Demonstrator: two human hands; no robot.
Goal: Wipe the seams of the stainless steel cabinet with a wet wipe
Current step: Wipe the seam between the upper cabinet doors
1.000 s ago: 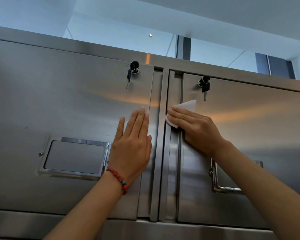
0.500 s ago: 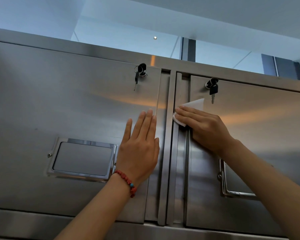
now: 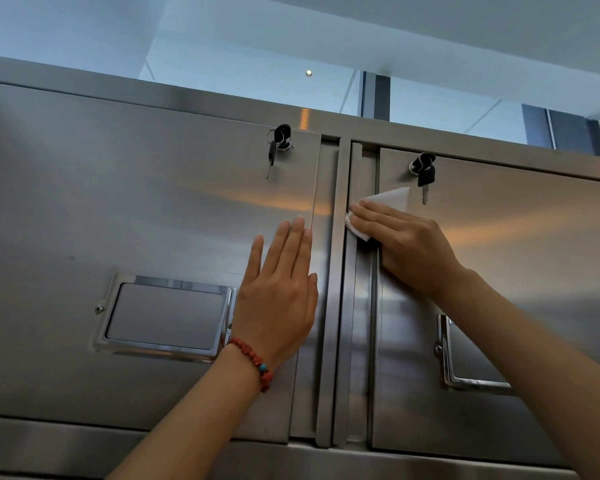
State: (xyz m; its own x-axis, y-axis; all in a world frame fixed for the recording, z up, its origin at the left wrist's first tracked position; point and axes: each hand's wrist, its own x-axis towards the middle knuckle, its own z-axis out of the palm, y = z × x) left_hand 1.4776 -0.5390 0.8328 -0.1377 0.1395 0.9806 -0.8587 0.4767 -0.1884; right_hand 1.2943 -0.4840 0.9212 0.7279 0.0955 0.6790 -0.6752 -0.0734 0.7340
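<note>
wipe: our white wet wipe (image 3: 388, 199) lies flat on the right door's left edge, at the cabinet (image 3: 153, 209) centre seam (image 3: 342, 271) | right hand (image 3: 409, 247): straight fingers press the wipe | left hand (image 3: 278, 292): flat, fingers together, on the left door | keys (image 3: 425, 176) hang just right of the wipe

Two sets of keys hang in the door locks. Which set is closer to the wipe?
The keys on the right door: they hang just beside the wet wipe's upper corner. The keys on the left door hang across the centre seam.
</note>
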